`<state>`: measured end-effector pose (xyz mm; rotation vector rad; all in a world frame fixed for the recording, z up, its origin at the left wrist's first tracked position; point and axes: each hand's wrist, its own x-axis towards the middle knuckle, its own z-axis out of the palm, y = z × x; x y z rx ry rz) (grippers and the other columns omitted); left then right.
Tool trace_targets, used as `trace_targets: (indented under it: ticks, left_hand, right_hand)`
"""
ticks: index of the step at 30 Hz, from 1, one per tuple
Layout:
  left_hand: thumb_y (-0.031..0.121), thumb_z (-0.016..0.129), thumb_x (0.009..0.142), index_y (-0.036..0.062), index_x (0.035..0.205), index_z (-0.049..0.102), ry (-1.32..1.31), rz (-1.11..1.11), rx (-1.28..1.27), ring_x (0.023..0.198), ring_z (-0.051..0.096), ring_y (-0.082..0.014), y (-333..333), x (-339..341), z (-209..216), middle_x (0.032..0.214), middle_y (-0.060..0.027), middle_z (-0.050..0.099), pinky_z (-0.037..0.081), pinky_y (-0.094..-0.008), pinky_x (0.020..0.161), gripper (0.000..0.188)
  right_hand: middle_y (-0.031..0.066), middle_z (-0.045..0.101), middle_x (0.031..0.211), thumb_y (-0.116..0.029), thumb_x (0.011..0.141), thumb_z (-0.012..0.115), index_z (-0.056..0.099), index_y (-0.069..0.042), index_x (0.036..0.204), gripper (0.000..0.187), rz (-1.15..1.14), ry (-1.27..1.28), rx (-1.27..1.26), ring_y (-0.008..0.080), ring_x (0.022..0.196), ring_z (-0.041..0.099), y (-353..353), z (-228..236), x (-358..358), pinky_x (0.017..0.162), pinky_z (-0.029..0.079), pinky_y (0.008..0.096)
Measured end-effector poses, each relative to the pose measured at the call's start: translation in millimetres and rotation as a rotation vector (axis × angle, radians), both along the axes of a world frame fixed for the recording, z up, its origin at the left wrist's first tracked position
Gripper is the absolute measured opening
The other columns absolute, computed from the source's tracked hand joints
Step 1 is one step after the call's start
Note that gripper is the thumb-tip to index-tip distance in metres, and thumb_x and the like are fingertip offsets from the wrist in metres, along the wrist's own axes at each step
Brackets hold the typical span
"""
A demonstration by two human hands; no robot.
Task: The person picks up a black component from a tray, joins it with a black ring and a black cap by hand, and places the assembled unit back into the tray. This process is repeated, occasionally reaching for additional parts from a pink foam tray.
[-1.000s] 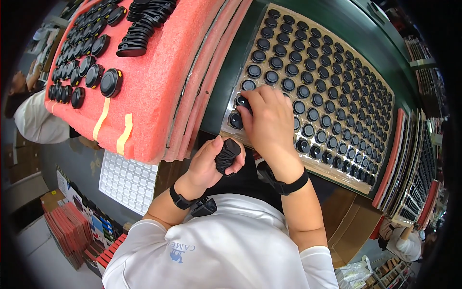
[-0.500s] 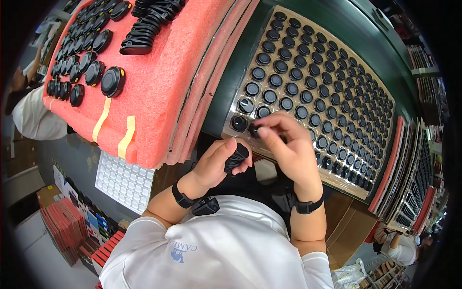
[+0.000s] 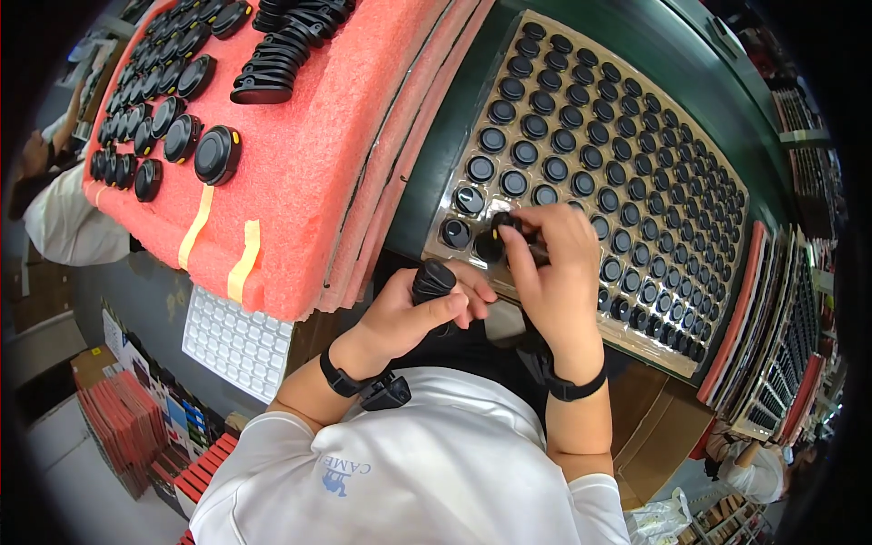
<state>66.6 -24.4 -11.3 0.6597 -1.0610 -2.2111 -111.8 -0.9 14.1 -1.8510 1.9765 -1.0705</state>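
From the head view, the left hand is just off the near edge of the green tabletop, its grip curled round a stack of thin black pieces. The right hand is near the near-left corner of the clear-pocketed tray, its grip pinching a black round piece with a yellow mark; whether that piece touches the tray cannot be told. Rows of black discs fill the tray. Left of it, pink foam carries black caps toward its left edge.
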Motion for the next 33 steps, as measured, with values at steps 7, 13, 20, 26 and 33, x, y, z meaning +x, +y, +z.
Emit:
trace_targets:
  ticks: [7,13,20,26,33]
  left_hand:
    - [0.024,0.067,0.083,-0.0007,0.098,0.06,-0.016,-0.115,-0.036,0.072,0.056,-0.0116,1,3,15,0.085,-0.0073,0.061,0.046,-0.0254,0.069,0.029]
    - [0.015,0.065,0.084,-0.0013,0.103,0.059,-0.031,-0.072,-0.191,0.069,0.054,-0.0077,12,-12,23,0.082,-0.0046,0.061,0.044,-0.0225,0.065,0.026]
    - [0.02,0.067,0.083,-0.0029,0.106,0.058,-0.045,-0.154,-0.079,0.065,0.051,-0.0073,19,-9,26,0.086,-0.0076,0.062,0.042,-0.0214,0.059,0.034]
    - [0.027,0.067,0.082,-0.0036,0.109,0.056,0.141,-0.196,0.077,0.063,0.051,-0.0088,20,-18,27,0.086,-0.011,0.063,0.039,-0.0202,0.055,0.042]
    - [0.028,0.069,0.08,-0.003,0.11,0.05,0.067,-0.182,-0.019,0.071,0.056,-0.0135,23,-16,25,0.088,-0.0153,0.061,0.042,-0.021,0.056,0.047]
  right_hand:
    - [0.0084,0.056,0.079,-0.005,0.076,0.066,0.059,-0.003,0.092,0.018,0.08,-0.751,0.004,0.0228,0.069,0.052,50,13,10,0.064,0.041,0.0314]
    - [0.0093,0.054,0.083,-0.01,0.085,0.058,0.055,0.002,0.098,0.017,0.254,-0.461,-0.134,0.0186,0.074,0.05,65,13,0,0.069,0.04,0.0287]
    - [0.0099,0.056,0.08,-0.015,0.09,0.054,0.053,0.002,0.101,0.02,0.265,-0.512,-0.154,0.0184,0.072,0.05,76,12,-1,0.069,0.041,0.0301]
    - [0.0082,0.056,0.083,-0.023,0.096,0.047,0.052,0.002,0.105,0.027,0.263,-1.63,0.038,0.0156,0.074,0.05,83,4,0,0.072,0.042,0.0285]
    - [0.0084,0.054,0.08,-0.026,0.097,0.044,0.049,0.002,0.105,0.029,0.236,-1.666,0.033,0.0142,0.073,0.049,85,2,4,0.07,0.04,0.0262]
